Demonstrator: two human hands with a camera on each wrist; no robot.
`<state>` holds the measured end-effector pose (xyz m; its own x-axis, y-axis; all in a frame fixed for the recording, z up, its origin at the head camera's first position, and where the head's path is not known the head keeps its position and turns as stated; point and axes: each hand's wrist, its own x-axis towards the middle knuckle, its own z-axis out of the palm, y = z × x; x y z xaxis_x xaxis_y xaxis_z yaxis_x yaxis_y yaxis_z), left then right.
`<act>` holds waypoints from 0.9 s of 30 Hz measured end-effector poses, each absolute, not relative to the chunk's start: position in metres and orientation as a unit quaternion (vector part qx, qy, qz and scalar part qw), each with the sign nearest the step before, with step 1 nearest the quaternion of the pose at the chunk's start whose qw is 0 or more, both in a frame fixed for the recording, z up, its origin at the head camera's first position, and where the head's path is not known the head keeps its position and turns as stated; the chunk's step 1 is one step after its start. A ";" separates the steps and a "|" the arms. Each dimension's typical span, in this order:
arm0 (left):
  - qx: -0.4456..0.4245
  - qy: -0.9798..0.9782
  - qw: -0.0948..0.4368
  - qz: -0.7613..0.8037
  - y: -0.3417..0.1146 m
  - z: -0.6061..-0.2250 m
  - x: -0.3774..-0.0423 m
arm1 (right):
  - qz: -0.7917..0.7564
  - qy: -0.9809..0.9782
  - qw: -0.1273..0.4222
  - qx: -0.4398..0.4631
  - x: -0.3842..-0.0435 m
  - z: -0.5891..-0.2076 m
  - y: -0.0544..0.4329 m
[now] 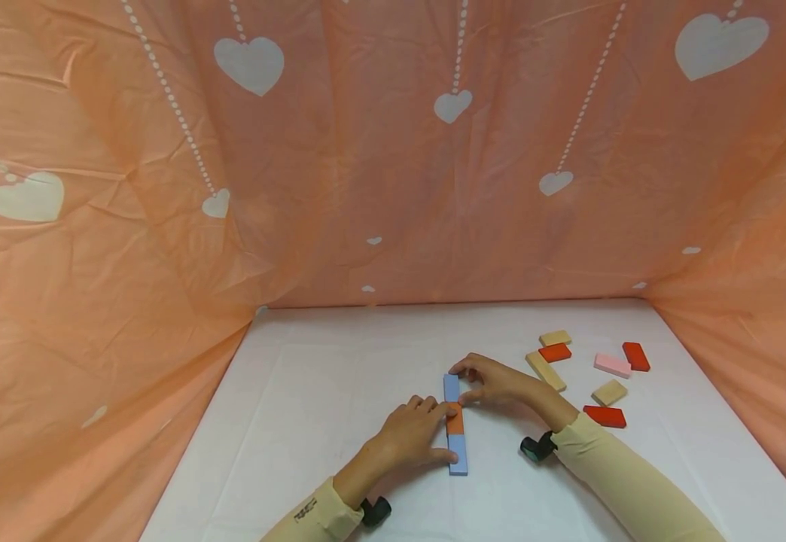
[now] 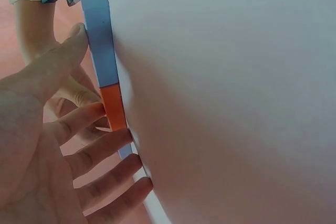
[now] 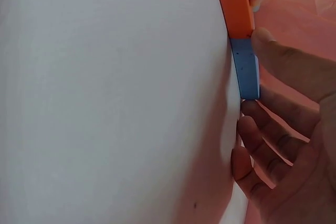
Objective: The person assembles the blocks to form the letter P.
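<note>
A straight row of three flat wooden blocks lies on the white table: a near blue block (image 1: 458, 446), an orange block (image 1: 457, 424) in the middle and a far blue block (image 1: 451, 387). My left hand (image 1: 409, 434) rests along the row's left side, its thumb at the near blue block (image 2: 100, 38) and its index fingertip on the orange block (image 2: 113, 106). The other left fingers reach down to the tabletop. My right hand (image 1: 498, 382) pinches the far blue block (image 3: 245, 72), with the thumb near its joint with the orange one and the index finger at its far end.
On the right of the table (image 1: 339, 361) lie several loose blocks: natural wood blocks (image 1: 545, 372), red blocks (image 1: 605, 416) and a pink block (image 1: 613, 365). An orange curtain (image 1: 393, 188) with white hearts hangs behind and along both sides.
</note>
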<state>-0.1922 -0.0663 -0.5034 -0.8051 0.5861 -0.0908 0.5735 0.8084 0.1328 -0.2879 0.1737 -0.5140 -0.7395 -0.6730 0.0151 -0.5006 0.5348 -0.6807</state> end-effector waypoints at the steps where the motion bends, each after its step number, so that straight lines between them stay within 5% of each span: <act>1: 0.306 0.949 0.063 0.048 -0.066 -0.504 -0.192 | -0.344 0.867 0.125 -0.338 -0.288 -0.514 0.174; 19: 0.294 0.951 0.053 0.085 -0.064 -0.507 -0.209 | -0.353 0.874 0.114 -0.315 -0.278 -0.517 0.182; 27: 0.294 0.953 0.056 0.058 -0.062 -0.506 -0.213 | -0.348 0.886 0.056 -0.300 -0.268 -0.517 0.192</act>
